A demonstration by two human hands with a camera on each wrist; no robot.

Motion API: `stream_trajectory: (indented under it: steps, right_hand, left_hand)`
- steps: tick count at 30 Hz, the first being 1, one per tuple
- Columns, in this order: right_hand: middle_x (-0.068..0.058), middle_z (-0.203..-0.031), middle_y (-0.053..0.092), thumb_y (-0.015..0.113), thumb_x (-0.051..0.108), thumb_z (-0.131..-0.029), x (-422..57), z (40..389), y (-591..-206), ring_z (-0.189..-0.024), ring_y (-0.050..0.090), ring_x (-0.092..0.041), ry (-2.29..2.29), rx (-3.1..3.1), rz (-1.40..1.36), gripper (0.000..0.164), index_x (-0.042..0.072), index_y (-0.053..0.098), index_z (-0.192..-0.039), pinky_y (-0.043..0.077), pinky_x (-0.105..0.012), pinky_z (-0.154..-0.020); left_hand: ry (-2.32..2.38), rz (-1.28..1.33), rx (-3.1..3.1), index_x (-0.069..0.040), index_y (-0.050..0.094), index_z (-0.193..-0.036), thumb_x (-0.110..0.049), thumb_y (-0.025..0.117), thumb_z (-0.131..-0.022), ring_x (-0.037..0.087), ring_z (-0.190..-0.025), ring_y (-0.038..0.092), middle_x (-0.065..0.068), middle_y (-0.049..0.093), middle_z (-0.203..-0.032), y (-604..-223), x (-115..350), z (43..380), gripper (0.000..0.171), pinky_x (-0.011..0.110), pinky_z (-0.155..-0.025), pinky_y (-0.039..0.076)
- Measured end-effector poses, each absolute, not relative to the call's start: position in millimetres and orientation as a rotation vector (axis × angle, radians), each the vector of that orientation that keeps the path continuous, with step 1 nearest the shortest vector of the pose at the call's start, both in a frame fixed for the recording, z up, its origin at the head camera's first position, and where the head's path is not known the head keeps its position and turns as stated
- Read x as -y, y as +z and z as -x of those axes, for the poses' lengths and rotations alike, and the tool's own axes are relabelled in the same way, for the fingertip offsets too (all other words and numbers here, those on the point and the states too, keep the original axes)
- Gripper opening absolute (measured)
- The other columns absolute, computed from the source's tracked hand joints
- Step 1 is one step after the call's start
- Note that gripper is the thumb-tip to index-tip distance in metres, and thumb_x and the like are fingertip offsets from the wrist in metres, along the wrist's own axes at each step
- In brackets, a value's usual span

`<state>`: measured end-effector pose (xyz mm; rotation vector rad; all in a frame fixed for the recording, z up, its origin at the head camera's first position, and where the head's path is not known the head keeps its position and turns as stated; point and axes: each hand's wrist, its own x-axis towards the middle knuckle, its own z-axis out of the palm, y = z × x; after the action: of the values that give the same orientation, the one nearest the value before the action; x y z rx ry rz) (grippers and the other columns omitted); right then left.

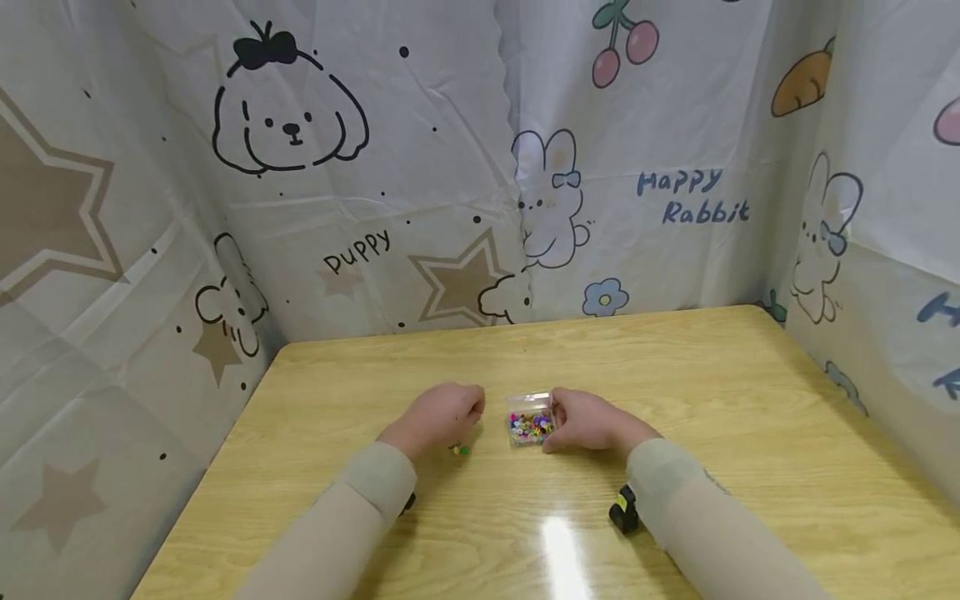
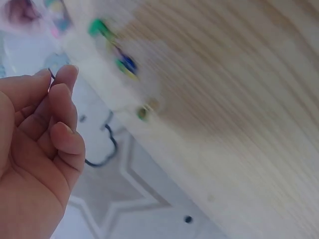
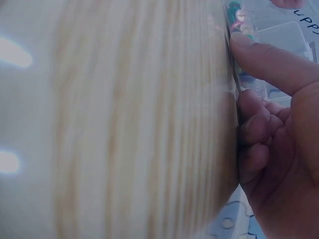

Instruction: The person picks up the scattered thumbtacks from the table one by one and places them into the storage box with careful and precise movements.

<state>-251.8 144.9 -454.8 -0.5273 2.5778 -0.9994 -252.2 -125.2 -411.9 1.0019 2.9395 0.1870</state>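
Observation:
A small clear plastic box (image 1: pixel 530 400) stands on the table with its lid raised at the back, holding many tiny colourful pieces (image 1: pixel 531 428). My right hand (image 1: pixel 588 421) grips its right side, thumb at the near corner and fingers toward the back. To the left of the box, my left hand (image 1: pixel 442 412) is just above the table, thumb and forefinger pinching a thin dark pin-like piece (image 2: pixel 51 74). Beneath that hand lie a few loose green, yellow and blue pieces (image 2: pixel 127 63), blurred in the left wrist view; they look like push pins.
The light wooden table (image 1: pixel 360 375) runs back to a printed curtain (image 1: pixel 435 167), which also hangs along both sides. A black wrist device (image 1: pixel 624 510) shows by the right sleeve. Light glares off the tabletop near the front.

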Motion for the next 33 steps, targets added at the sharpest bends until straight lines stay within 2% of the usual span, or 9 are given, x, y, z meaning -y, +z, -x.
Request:
stream_trajectory:
  steps: [5,13,23,33]
  right_hand:
    - [-0.003,-0.077,0.057,0.089,0.031,-0.077,-143.8,250.8,-456.3,-0.066,0.050,-0.016,-0.999,-2.593,0.531,0.046,0.013,0.055,-0.102,0.042,-0.033,-0.063]
    - [-0.003,-0.076,0.057,0.089,0.031,-0.077,-143.0,249.0,-456.9,-0.065,0.050,-0.016,-1.004,-2.601,0.537,0.045,0.013,0.055,-0.100,0.042,-0.034,-0.062]
    - [-0.003,-0.077,0.057,0.089,0.030,-0.077,-142.5,247.4,-457.2,-0.065,0.051,-0.017,-0.985,-2.609,0.519,0.044,0.014,0.055,-0.099,0.043,-0.034,-0.062]
    - [-0.002,-0.077,0.057,0.088,0.031,-0.078,-142.9,248.3,-454.7,-0.067,0.051,-0.016,-0.946,-2.625,0.545,0.042,0.014,0.055,-0.099,0.044,-0.035,-0.064]
  left_hand:
    - [0.197,-1.175,-2.884,-0.015,0.060,-0.089,-0.009,0.063,-0.099,0.009,-0.064,0.051,-0.006,0.058,-0.076,-410.0,106.9,241.8,0.012,0.026,-0.062,0.047]
    - [0.228,-1.215,-2.804,-0.016,0.054,-0.085,-0.007,0.059,-0.101,0.009,-0.060,0.043,-0.007,0.050,-0.069,-413.2,89.4,234.5,0.019,0.023,-0.057,0.039]
    - [0.003,-1.172,-2.838,-0.016,0.057,-0.091,-0.015,0.057,-0.104,0.007,-0.063,0.051,-0.007,0.055,-0.074,-421.7,76.0,229.8,0.013,0.022,-0.060,0.047]
    - [-0.165,-1.215,-2.897,-0.013,0.057,-0.096,-0.013,0.058,-0.103,0.009,-0.064,0.054,-0.004,0.055,-0.076,-424.6,70.6,229.1,0.007,0.026,-0.058,0.050]
